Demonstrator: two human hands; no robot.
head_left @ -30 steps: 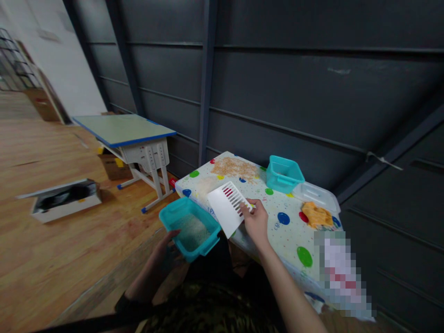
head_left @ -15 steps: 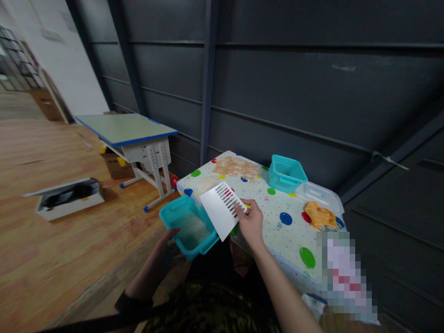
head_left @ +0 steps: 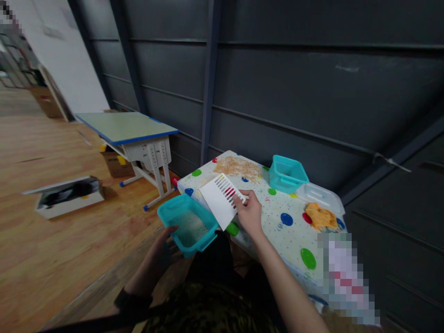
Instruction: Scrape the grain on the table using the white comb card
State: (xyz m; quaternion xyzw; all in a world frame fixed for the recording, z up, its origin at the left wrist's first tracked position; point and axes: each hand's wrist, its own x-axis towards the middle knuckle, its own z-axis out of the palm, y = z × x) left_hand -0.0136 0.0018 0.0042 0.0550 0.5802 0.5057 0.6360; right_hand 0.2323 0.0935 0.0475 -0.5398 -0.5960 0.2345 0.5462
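My right hand (head_left: 250,214) grips a white slotted scraper (head_left: 220,200) by its edge, holding it tilted over the near left edge of the table (head_left: 277,231). My left hand (head_left: 165,247) holds a teal bin (head_left: 187,224) from below, just off the table edge; pale rice-like grains lie inside it. The scraper's lower edge sits right beside the bin's rim. A pile of tan grains (head_left: 237,166) lies at the table's far corner.
A second teal bin (head_left: 287,173), a clear plastic lid (head_left: 321,196) and an orange cloth (head_left: 321,216) rest on the dotted tablecloth. A blue-edged desk (head_left: 126,127) stands to the left, with an open box (head_left: 64,196) on the wooden floor. A dark wall runs behind.
The scraper swung left toward the bin, then lifted back a little over the table edge. The bin stays in my left hand, shifted slightly left.
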